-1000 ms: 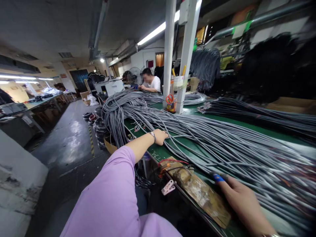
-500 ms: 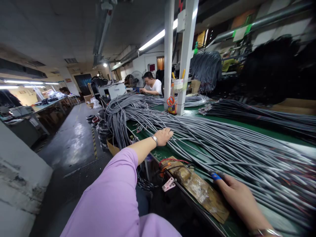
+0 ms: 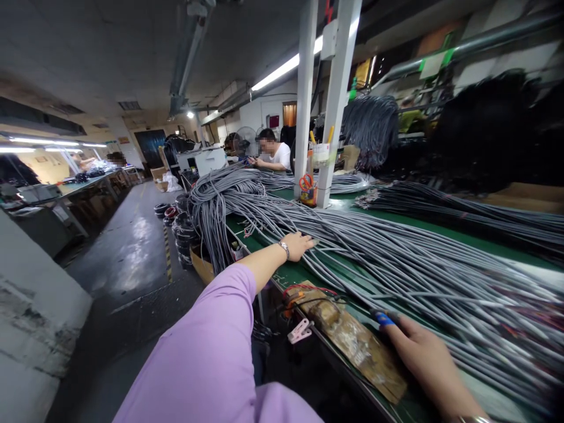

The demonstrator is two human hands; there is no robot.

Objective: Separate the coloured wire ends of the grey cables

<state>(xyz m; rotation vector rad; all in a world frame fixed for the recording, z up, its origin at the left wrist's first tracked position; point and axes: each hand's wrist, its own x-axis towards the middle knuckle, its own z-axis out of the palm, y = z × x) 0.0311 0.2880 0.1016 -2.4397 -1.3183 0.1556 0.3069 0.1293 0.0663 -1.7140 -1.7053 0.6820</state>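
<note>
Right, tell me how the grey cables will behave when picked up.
The grey cables would probably be bendy, since at the far end they droop over the edge of the green table. Lifted together, they'd likely feel heavy, given how many there are. Single ones may snag, as many cross.

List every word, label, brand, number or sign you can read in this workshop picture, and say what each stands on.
No text can be read for certain.
White holder between the posts: markings too small to read.
Colourful container with orange-handled scissors: label too blurred.
Pale sheet on the overhead pipe: no legible writing.
</note>
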